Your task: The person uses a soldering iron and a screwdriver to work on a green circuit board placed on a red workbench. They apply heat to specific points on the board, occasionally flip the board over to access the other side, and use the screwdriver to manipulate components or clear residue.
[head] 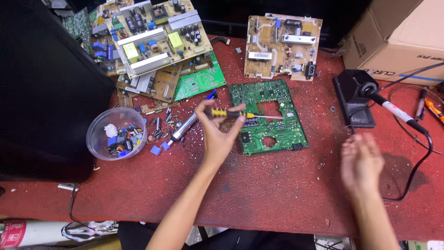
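**My screwdriver over the green board**

My left hand [217, 134] is closed around a screwdriver [231, 113] with a yellow and black handle — my thumb and fingers pinch it tight. I hold it flat, with its thin metal tip pointing right, over the green circuit board [268, 115] that lies on the red table [277, 194].

My right hand [360, 162] is off to the right, above the table, and it holds nothing. It looks blurry, with the fingers loose and a little apart.

Just left of my left hand lies a silver pen-shaped tool [185, 127] among small loose parts. Further left sits a clear bowl [115, 134] full of little parts. A soldering iron [393, 109] rests in its black stand [354, 97] — near my right hand, further back.
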